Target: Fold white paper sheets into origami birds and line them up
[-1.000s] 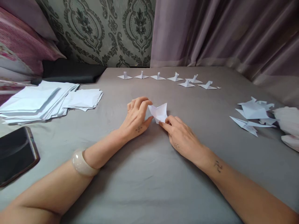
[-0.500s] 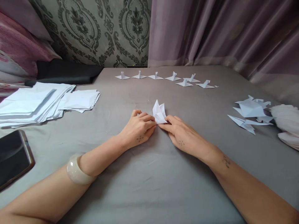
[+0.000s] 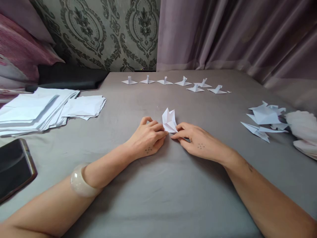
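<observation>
A small piece of folded white paper point(image 3: 169, 119) stands between my hands at the middle of the table, its pointed flaps spread upward. My left hand point(image 3: 151, 135) is closed, pinching the paper's lower left edge between thumb and fingers. On the other side, my right hand point(image 3: 192, 138) has its fingers bent at the paper's lower right corner, thumb and index fingertips close together there. The fingertips partly cover the bottom edge of the paper.
Several folded paper birds point(image 3: 165, 80) stand in rows at the back. Stacked paper sheets point(image 3: 27, 109) and a smaller paper stack point(image 3: 84, 106) lie at left, above a phone point(image 3: 16, 168). More folded paper pieces point(image 3: 266, 114) lie at right beside a pale cloth bundle point(image 3: 303, 129).
My right hand has shifted slightly right, its thumb drawn away from the left fingers. The paper's flaps look more spread, and its lower part is opened flatter. My left hand stays nearly still.
</observation>
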Tool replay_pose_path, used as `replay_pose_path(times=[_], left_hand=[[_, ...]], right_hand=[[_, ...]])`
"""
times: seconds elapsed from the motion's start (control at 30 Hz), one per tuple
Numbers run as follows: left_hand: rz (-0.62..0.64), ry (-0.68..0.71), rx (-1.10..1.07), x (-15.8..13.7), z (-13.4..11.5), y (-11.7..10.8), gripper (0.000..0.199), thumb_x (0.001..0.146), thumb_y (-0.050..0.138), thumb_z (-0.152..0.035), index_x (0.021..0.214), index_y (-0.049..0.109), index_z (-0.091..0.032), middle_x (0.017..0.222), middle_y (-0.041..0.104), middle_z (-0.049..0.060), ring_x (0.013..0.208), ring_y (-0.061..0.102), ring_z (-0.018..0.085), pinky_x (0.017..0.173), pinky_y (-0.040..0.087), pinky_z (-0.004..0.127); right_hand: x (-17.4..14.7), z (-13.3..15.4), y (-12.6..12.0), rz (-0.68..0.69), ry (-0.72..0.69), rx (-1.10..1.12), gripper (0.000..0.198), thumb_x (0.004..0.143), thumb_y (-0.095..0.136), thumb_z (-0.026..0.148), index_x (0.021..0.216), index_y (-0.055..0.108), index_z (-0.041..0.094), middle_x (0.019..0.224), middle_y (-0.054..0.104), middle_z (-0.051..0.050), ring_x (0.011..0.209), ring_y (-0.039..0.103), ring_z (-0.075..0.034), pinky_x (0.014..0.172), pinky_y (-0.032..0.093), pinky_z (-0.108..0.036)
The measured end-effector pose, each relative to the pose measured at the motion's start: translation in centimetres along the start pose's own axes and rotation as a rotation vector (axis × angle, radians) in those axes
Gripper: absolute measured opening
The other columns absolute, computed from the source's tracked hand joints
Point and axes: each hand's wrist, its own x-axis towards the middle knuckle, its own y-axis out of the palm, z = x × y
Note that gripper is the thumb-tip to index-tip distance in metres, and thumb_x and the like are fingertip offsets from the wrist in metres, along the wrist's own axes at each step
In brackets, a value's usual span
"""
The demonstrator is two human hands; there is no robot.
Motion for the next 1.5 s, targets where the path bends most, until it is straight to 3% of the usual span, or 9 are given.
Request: replay_pose_path(times=[0.2, 0.4, 0.63, 0.83, 1.0, 1.1, 1.23, 1.33, 1.5], left_hand=[[-0.076, -0.040, -0.060, 0.2, 0.6, 0.4, 0.022, 0.092, 0.044, -0.021, 0.089, 0.065, -0.017, 0.083, 0.071, 0.004, 0.077, 0.063, 0.016, 0.089, 0.034, 0.038], [-0.116, -0.081, -0.095, 0.3, 0.8, 0.5, 0.015, 0.090, 0.046, -0.019, 0.091, 0.061, -0.017, 0.080, 0.068, 0.002, 0.075, 0.061, 0.015, 0.086, 0.037, 0.036], [-0.270, -0.078, 0.027, 0.1, 1.1, 0.4, 0.028, 0.092, 0.046, -0.017, 0.116, 0.059, -0.021, 0.120, 0.062, 0.009, 0.110, 0.048, 0.023, 0.093, 0.034, 0.039], [-0.234, -0.164, -0.157, 0.3, 0.4, -0.3, 0.018, 0.093, 0.050, -0.029, 0.101, 0.066, -0.023, 0.119, 0.064, 0.006, 0.115, 0.045, 0.023, 0.098, 0.029, 0.042], [-0.212, -0.247, -0.517, 0.9, -0.8, -1.4, 0.014, 0.087, 0.057, -0.032, 0.083, 0.066, -0.021, 0.103, 0.069, 0.004, 0.109, 0.050, 0.022, 0.100, 0.030, 0.042], [-0.291, -0.430, -0.894, 1.2, -1.0, -1.4, 0.018, 0.082, 0.061, -0.037, 0.078, 0.066, -0.020, 0.087, 0.069, 0.003, 0.092, 0.057, 0.021, 0.088, 0.039, 0.036], [-0.535, -0.840, -1.300, 1.6, -0.1, -0.9, 0.022, 0.072, 0.069, -0.041, 0.073, 0.064, -0.020, 0.076, 0.065, 0.001, 0.076, 0.057, 0.016, 0.071, 0.038, 0.028], [-0.603, -0.989, -1.378, 1.7, 0.5, -0.6, 0.024, 0.067, 0.071, -0.041, 0.070, 0.062, -0.019, 0.080, 0.066, 0.002, 0.081, 0.058, 0.017, 0.071, 0.035, 0.028], [-0.617, -1.038, -1.373, 1.8, -0.3, -0.5, 0.025, 0.066, 0.070, -0.042, 0.071, 0.062, -0.019, 0.081, 0.067, 0.003, 0.084, 0.059, 0.019, 0.072, 0.033, 0.029]], right_hand=[[0.8, 0.4, 1.5, -0.252, 0.182, 0.087, 0.006, 0.082, 0.055, 0.028, 0.080, 0.060, 0.024, 0.077, 0.067, 0.003, 0.070, 0.060, -0.014, 0.063, 0.042, -0.025], [1.9, -0.3, 3.4, -0.478, 0.252, 0.138, 0.009, 0.082, 0.056, 0.030, 0.086, 0.050, 0.024, 0.073, 0.065, 0.002, 0.062, 0.059, -0.014, 0.061, 0.043, -0.027], [1.6, 0.6, 3.0, -0.521, 0.082, 0.180, 0.009, 0.082, 0.053, 0.025, 0.090, 0.050, 0.024, 0.080, 0.065, 0.000, 0.065, 0.060, -0.014, 0.065, 0.045, -0.027], [1.5, 1.5, 2.0, -0.512, -0.006, 0.372, 0.007, 0.081, 0.054, 0.025, 0.086, 0.049, 0.022, 0.071, 0.059, 0.002, 0.059, 0.054, -0.011, 0.062, 0.045, -0.026], [1.6, 1.5, 1.0, -0.470, 0.053, 0.633, 0.013, 0.080, 0.059, 0.032, 0.083, 0.052, 0.022, 0.066, 0.058, 0.004, 0.058, 0.054, -0.012, 0.059, 0.045, -0.026], [1.5, 1.2, -0.2, -0.530, 0.056, 0.781, 0.021, 0.081, 0.060, 0.040, 0.090, 0.056, 0.021, 0.077, 0.066, -0.001, 0.073, 0.062, -0.015, 0.069, 0.049, -0.029], [1.4, 0.6, -1.4, -0.794, 0.088, 0.772, 0.029, 0.081, 0.062, 0.044, 0.097, 0.057, 0.022, 0.092, 0.069, -0.004, 0.090, 0.065, -0.017, 0.081, 0.050, -0.032], [1.6, 0.5, -0.5, -0.787, 0.111, 0.714, 0.028, 0.076, 0.067, 0.043, 0.090, 0.056, 0.021, 0.081, 0.067, -0.003, 0.080, 0.065, -0.017, 0.075, 0.051, -0.032], [2.2, 1.3, 2.7, -0.677, 0.050, 0.539, 0.022, 0.075, 0.068, 0.036, 0.087, 0.055, 0.022, 0.084, 0.069, -0.002, 0.080, 0.066, -0.018, 0.074, 0.051, -0.032]])
